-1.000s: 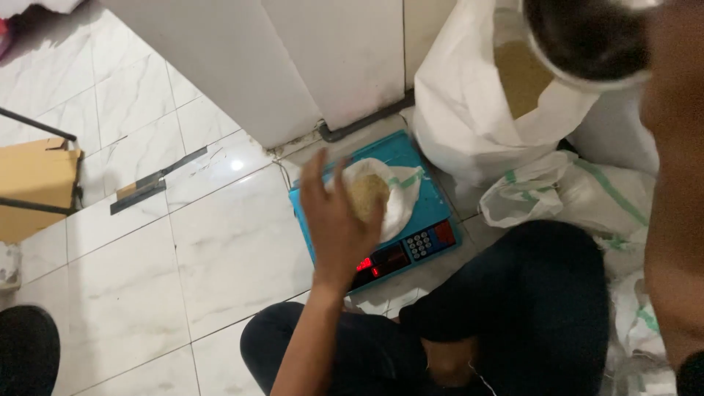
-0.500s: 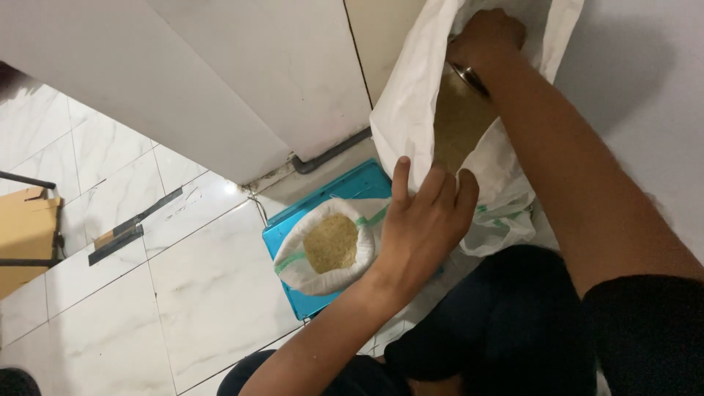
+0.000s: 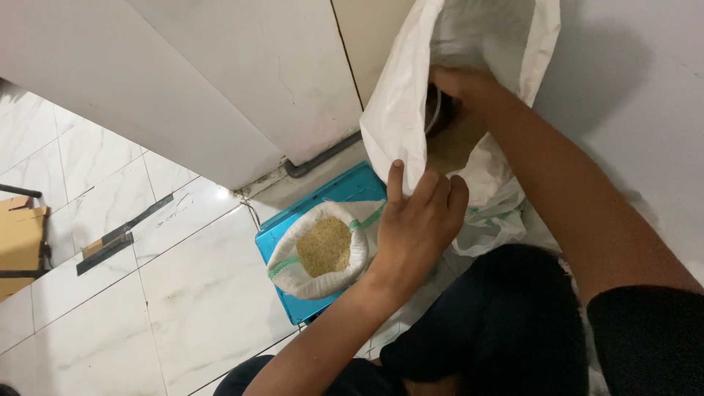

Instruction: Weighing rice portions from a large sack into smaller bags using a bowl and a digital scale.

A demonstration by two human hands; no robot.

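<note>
A small shop's storeroom floor: marble tiles (image 3: 183,293), a blue weighing scale (image 3: 293,235), big woven grain sack (image 3: 400,125).

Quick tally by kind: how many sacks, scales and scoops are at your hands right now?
Sacks: 2, the large white sack and the small grain-filled sack
Scales: 1, the blue scale
Scoops: 1, a dark bowl, partly hidden
Total: 4

The left hand (image 3: 419,220) is raised palm-down with its forearm reaching up from below, fingers (image 3: 396,180) slightly spread and bent. The right arm stretches forward from the shoulder, its right hand (image 3: 458,82) curled, fingers hidden from view.
</note>
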